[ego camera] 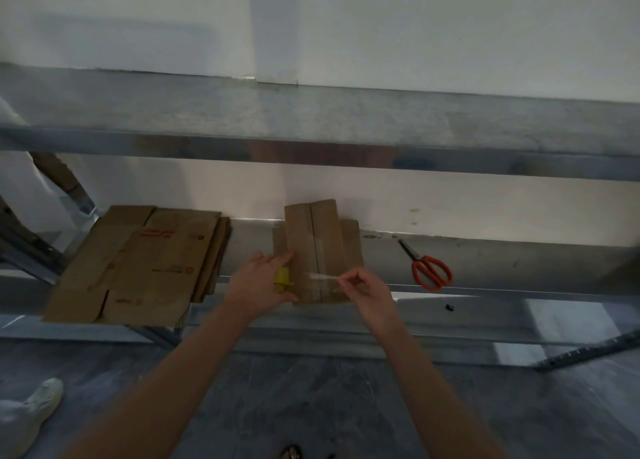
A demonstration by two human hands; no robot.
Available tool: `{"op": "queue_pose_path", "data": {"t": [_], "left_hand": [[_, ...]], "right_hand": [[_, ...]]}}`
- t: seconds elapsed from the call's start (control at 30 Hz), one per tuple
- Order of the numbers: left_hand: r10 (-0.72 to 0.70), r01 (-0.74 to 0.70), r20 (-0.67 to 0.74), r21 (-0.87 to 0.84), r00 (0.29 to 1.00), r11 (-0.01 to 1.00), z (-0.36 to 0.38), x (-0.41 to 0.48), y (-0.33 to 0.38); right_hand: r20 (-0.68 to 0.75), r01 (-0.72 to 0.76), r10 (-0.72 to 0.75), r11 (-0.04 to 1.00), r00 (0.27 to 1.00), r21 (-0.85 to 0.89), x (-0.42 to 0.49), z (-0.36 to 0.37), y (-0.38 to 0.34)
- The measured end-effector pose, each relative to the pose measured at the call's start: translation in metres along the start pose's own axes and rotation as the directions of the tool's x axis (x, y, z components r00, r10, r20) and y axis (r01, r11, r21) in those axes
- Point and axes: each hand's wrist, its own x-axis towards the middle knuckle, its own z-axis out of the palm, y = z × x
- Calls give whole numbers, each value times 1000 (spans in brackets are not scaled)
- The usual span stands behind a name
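Note:
A small brown cardboard box (317, 240) stands on the lower metal shelf (485, 257) with its flaps closed along a centre seam. My left hand (258, 285) holds a yellow tape dispenser (282, 280) against the box's left side, fingers reaching onto the cardboard. My right hand (367, 290) pinches the free end of a strip of clear tape (323, 276) that stretches across the box's near end over the seam.
A stack of flattened cardboard boxes (138, 264) lies on the shelf to the left. Orange-handled scissors (427, 266) lie to the right. An upper metal shelf (311, 126) overhangs. A white shoe (31, 413) is on the grey floor at lower left.

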Motion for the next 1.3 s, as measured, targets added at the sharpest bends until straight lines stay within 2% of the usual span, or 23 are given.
{"op": "queue_pose_path", "data": {"t": [0.1, 0.17, 0.3, 0.43, 0.57, 0.77, 0.9, 1.0, 1.17, 1.3], "left_hand": [[22, -22, 21, -1, 1000, 1000, 2, 4, 2], [35, -35, 35, 5, 999, 999, 2, 7, 3], [45, -42, 64, -32, 997, 999, 0, 9, 5], [36, -33, 25, -110, 999, 993, -4, -3, 5], [-18, 3, -73, -205, 997, 979, -4, -24, -2], [-129, 119, -23, -264, 991, 957, 20, -40, -12], [-106, 92, -36, -282, 994, 955, 18, -26, -11], [-66, 55, -28, -285, 997, 957, 13, -16, -6], [-32, 25, -20, -292, 999, 956, 14, -5, 2], [-31, 28, -10, -271, 999, 962, 22, -7, 2]], "right_hand": [[-85, -12, 4, 996, 996, -87, -7, -1, 8], [-126, -55, 46, 996, 991, -67, -12, 0, 18], [-69, -233, 264, 926, 962, 296, -19, 11, 31], [-92, -257, 296, 918, 951, 302, -11, 13, 33], [-60, -245, 268, 936, 961, 253, -6, 15, 29], [-46, -137, 137, 991, 990, 4, -4, 16, 27], [-29, -31, 27, 984, 999, -175, 4, 2, 21], [-25, -8, 1, 963, 1000, -268, 13, -9, 17], [-56, -15, 5, 983, 998, -181, 23, -18, 22], [-18, -31, 30, 998, 999, -46, 21, -20, 31]]}}
